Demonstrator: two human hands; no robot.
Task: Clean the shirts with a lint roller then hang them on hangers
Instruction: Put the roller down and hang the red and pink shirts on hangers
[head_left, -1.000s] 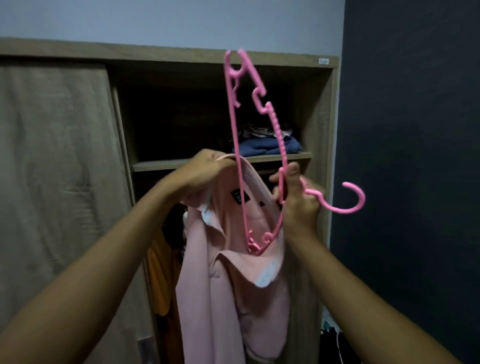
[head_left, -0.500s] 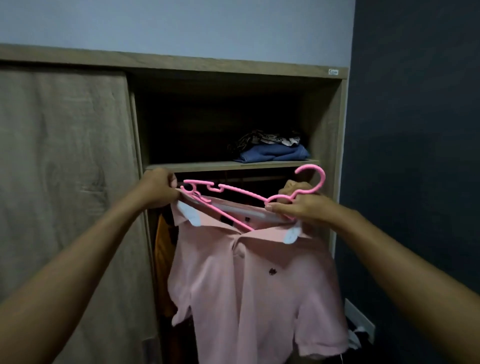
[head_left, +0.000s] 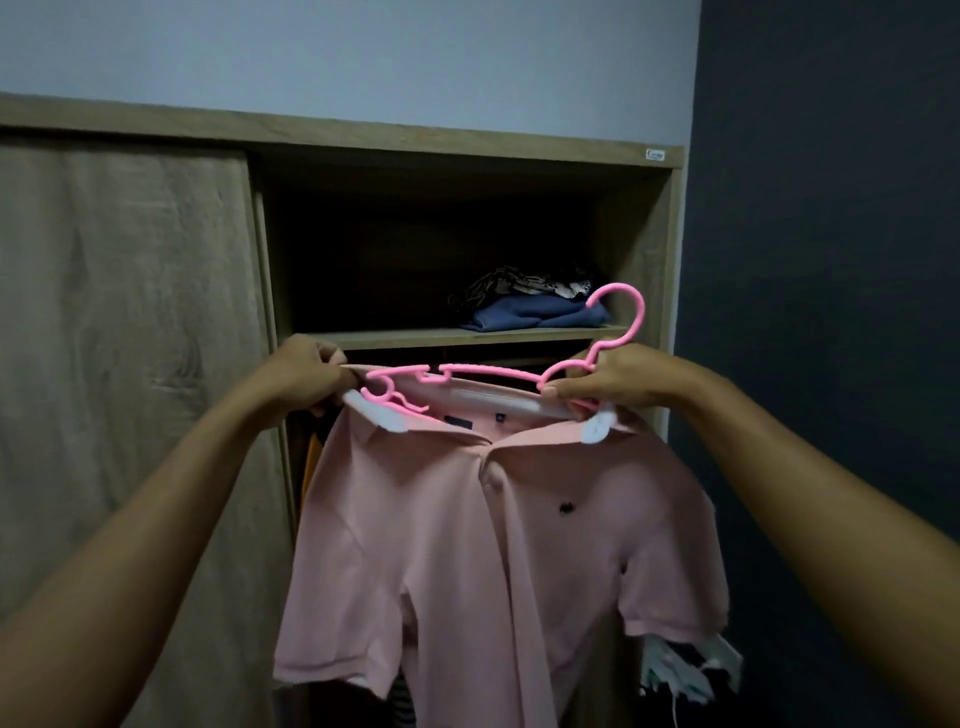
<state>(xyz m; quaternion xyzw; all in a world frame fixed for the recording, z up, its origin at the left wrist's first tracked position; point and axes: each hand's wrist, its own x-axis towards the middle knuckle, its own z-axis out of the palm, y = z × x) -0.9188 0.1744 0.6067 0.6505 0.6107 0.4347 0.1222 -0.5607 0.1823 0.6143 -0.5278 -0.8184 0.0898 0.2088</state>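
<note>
Nearest, from both lower corners: two bare forearms, raised and reaching forward. At their ends, left grip (head_left: 306, 375) curled tight round the shirt's (head_left: 467, 551) shoulder edge, just beside the notched end of the hanger (head_left: 493, 369). Right grip (head_left: 621, 379) closed by thumb and fingers on the hanger just below its hook, with the collar's right side bunched underneath.

Between both grips, pink hanger lying nearly level across the open neck, lower bar tucked inside the collar, hook curving up and to the right. Below, held in the air before the wardrobe (head_left: 415, 141) opening: pink polo shirt, front outward, collar flipped to show white undersides, small dark logo (head_left: 566, 506) on the chest, short sleeves drooping.

Behind at left, closed wood-grain door (head_left: 130, 364). Farther back, inside the wardrobe, shelf (head_left: 415, 339) bearing a folded blue garment (head_left: 535, 314) with a patterned cloth (head_left: 519, 286) on top. Under the shelf, an orange garment (head_left: 310, 462) showing past the shirt's left edge. Beyond all, pale wall (head_left: 363, 52) above and dark wall (head_left: 831, 312) at right.
</note>
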